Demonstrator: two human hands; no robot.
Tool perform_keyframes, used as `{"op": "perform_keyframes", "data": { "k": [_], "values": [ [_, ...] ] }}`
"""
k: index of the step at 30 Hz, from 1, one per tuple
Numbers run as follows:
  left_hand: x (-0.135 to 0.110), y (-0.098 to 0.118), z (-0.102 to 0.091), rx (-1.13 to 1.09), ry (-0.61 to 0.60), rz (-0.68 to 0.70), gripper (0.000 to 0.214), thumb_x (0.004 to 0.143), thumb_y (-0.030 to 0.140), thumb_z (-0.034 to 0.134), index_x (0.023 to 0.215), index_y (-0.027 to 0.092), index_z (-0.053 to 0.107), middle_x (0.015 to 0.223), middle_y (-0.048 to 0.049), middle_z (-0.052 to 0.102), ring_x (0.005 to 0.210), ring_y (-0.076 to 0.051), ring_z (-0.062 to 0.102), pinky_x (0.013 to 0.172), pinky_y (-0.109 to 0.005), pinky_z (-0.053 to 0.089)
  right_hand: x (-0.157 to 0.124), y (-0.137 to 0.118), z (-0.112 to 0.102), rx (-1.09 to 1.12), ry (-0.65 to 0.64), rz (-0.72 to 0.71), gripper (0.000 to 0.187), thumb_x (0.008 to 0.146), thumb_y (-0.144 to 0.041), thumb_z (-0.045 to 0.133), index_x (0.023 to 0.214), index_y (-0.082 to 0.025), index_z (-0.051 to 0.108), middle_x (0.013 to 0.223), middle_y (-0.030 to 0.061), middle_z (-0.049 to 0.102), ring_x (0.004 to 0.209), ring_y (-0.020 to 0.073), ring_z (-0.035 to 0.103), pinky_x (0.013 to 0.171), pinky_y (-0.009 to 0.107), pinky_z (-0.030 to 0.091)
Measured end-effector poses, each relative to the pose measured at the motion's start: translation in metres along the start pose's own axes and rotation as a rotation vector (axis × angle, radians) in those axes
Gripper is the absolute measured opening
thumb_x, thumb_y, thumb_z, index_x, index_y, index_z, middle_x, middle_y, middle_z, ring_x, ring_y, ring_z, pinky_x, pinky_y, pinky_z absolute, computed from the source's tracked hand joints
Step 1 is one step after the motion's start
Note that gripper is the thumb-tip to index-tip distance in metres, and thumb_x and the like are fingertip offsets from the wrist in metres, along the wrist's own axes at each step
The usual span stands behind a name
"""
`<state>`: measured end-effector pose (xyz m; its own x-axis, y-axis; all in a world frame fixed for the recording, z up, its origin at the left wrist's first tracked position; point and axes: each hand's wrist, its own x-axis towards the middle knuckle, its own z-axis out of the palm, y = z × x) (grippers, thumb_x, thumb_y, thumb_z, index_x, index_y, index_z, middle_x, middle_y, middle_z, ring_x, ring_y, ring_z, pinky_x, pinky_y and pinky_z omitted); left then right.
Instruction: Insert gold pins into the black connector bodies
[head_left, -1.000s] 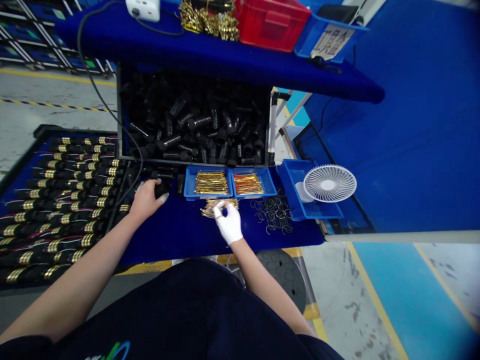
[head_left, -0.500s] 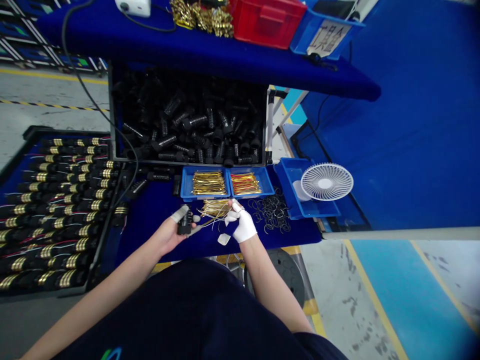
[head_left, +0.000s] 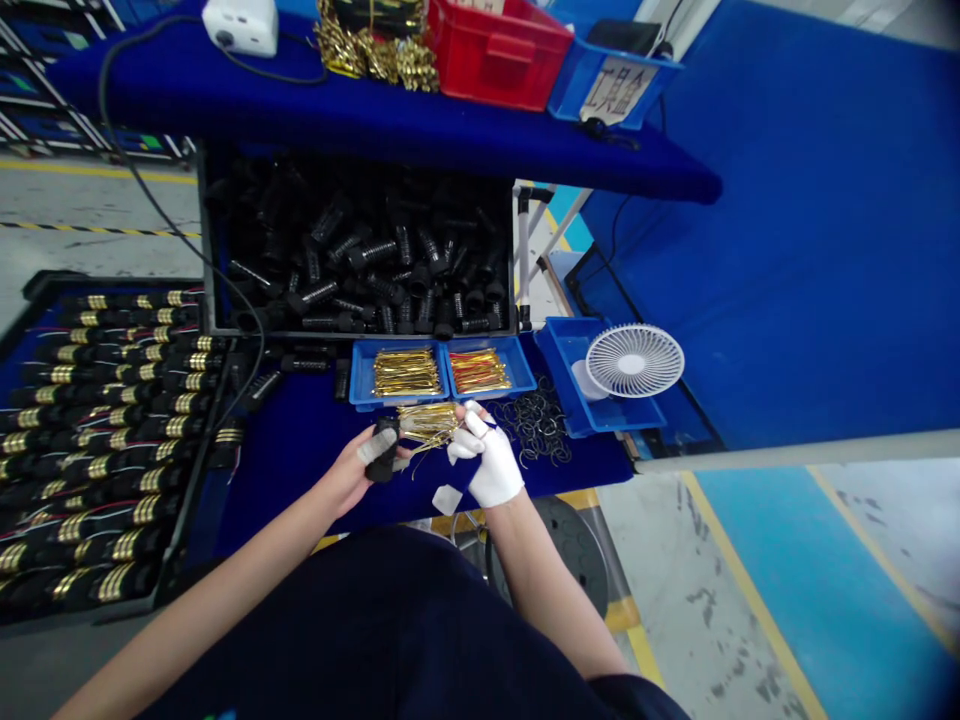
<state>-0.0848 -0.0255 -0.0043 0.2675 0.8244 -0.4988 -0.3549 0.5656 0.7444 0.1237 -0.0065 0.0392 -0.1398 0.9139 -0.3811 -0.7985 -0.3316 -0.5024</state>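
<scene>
My left hand (head_left: 358,466), with taped fingertips, is closed round a small black connector housing (head_left: 385,455) held over the blue mat. My right hand (head_left: 487,455), in a white glove, pinches a thin gold wire terminal (head_left: 431,440) whose end points toward the housing. A loose pile of gold terminals (head_left: 427,418) lies just beyond both hands. A small white scrap (head_left: 447,498) lies on the mat near my right wrist.
Two blue trays of gold terminals (head_left: 406,372) and red-gold terminals (head_left: 480,370) sit behind the hands. Black rings (head_left: 536,425) lie to the right. A bin of black housings (head_left: 360,260), a tray of finished parts (head_left: 97,420), and a white fan (head_left: 634,360) surround them.
My left hand left the black parts at the left, carrying a housing toward the middle. My right hand lifted a terminal from the pile, and the two hands came together.
</scene>
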Motion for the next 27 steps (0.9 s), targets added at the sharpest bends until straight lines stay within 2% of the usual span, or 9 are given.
{"op": "perform_keyframes", "data": {
  "k": [3, 5, 10, 13, 16, 18, 20, 23, 27],
  "values": [
    [-0.012, 0.015, 0.018, 0.151, -0.161, 0.080, 0.044, 0.069, 0.032, 0.089, 0.107, 0.015, 0.071, 0.097, -0.0095, 0.072, 0.091, -0.024, 0.066, 0.083, -0.033, 0.051, 0.001, 0.010, 0.004, -0.011, -0.053, 0.042, 0.027, 0.075, -0.018, 0.079, 0.087, -0.020, 0.056, 0.083, -0.0047, 0.067, 0.040, -0.0005, 0.022, 0.038, 0.012, 0.027],
    [-0.016, 0.021, 0.029, 0.250, -0.233, 0.156, 0.044, 0.063, 0.025, 0.092, 0.102, 0.016, 0.074, 0.101, -0.0082, 0.071, 0.097, -0.026, 0.063, 0.088, -0.034, 0.048, -0.001, 0.014, 0.010, -0.097, -0.057, 0.012, 0.029, 0.074, -0.023, 0.081, 0.093, -0.020, 0.059, 0.085, -0.0020, 0.071, 0.039, -0.0007, 0.025, 0.037, 0.013, 0.028],
    [-0.024, 0.026, 0.041, 0.455, -0.250, 0.354, 0.035, 0.077, 0.033, 0.082, 0.109, 0.020, 0.072, 0.108, -0.0079, 0.069, 0.099, -0.026, 0.062, 0.092, -0.035, 0.047, -0.009, 0.017, 0.020, -0.530, -0.023, -0.142, 0.029, 0.079, -0.034, 0.081, 0.098, -0.016, 0.068, 0.086, 0.0053, 0.075, 0.043, 0.0032, 0.041, 0.040, 0.018, 0.033],
    [-0.033, 0.029, 0.045, 0.318, -0.175, 0.271, 0.046, 0.078, 0.038, 0.082, 0.118, 0.019, 0.067, 0.110, -0.0101, 0.070, 0.099, -0.027, 0.065, 0.089, -0.035, 0.050, -0.011, 0.012, 0.024, -0.529, 0.010, -0.223, 0.026, 0.081, -0.036, 0.078, 0.097, -0.018, 0.069, 0.083, 0.0037, 0.074, 0.042, 0.0035, 0.040, 0.041, 0.020, 0.032],
    [-0.043, 0.040, 0.049, 0.010, -0.008, 0.121, 0.049, 0.087, 0.047, 0.073, 0.125, 0.018, 0.062, 0.105, -0.0106, 0.072, 0.087, -0.021, 0.068, 0.078, -0.030, 0.053, -0.015, -0.002, 0.028, -0.459, -0.016, -0.298, 0.025, 0.085, -0.039, 0.073, 0.102, -0.021, 0.069, 0.078, -0.0004, 0.069, 0.040, 0.0034, 0.034, 0.042, 0.022, 0.031],
    [-0.049, 0.051, 0.052, -0.176, 0.046, 0.044, 0.049, 0.091, 0.052, 0.065, 0.123, 0.015, 0.063, 0.104, -0.0112, 0.072, 0.080, -0.018, 0.068, 0.075, -0.028, 0.054, -0.021, -0.012, 0.032, -0.598, -0.086, -0.318, 0.024, 0.085, -0.039, 0.073, 0.100, -0.020, 0.070, 0.072, -0.0020, 0.065, 0.041, 0.0048, 0.036, 0.043, 0.023, 0.031],
    [-0.054, 0.061, 0.057, -0.274, 0.041, 0.002, 0.047, 0.092, 0.052, 0.064, 0.118, 0.012, 0.066, 0.103, -0.0118, 0.072, 0.079, -0.018, 0.069, 0.075, -0.030, 0.057, -0.029, -0.016, 0.037, -0.819, -0.176, -0.288, 0.024, 0.085, -0.040, 0.074, 0.095, -0.019, 0.071, 0.070, -0.0017, 0.065, 0.043, 0.0066, 0.041, 0.044, 0.023, 0.033],
    [-0.061, 0.066, 0.066, -0.291, 0.045, 0.012, 0.041, 0.090, 0.049, 0.068, 0.109, 0.012, 0.069, 0.095, -0.0103, 0.073, 0.078, -0.020, 0.070, 0.076, -0.033, 0.059, -0.039, -0.012, 0.046, -1.038, -0.282, -0.231, 0.019, 0.087, -0.039, 0.070, 0.087, -0.020, 0.068, 0.074, -0.0007, 0.068, 0.047, 0.0088, 0.046, 0.047, 0.023, 0.038],
    [-0.068, 0.065, 0.075, -0.260, 0.063, 0.090, 0.041, 0.088, 0.051, 0.070, 0.108, 0.015, 0.070, 0.098, -0.0092, 0.075, 0.079, -0.019, 0.070, 0.076, -0.030, 0.058, -0.042, -0.003, 0.055, -1.150, -0.303, -0.289, 0.016, 0.089, -0.033, 0.064, 0.079, -0.021, 0.061, 0.074, -0.0007, 0.064, 0.058, 0.0124, 0.053, 0.056, 0.024, 0.044]
  ]
}}
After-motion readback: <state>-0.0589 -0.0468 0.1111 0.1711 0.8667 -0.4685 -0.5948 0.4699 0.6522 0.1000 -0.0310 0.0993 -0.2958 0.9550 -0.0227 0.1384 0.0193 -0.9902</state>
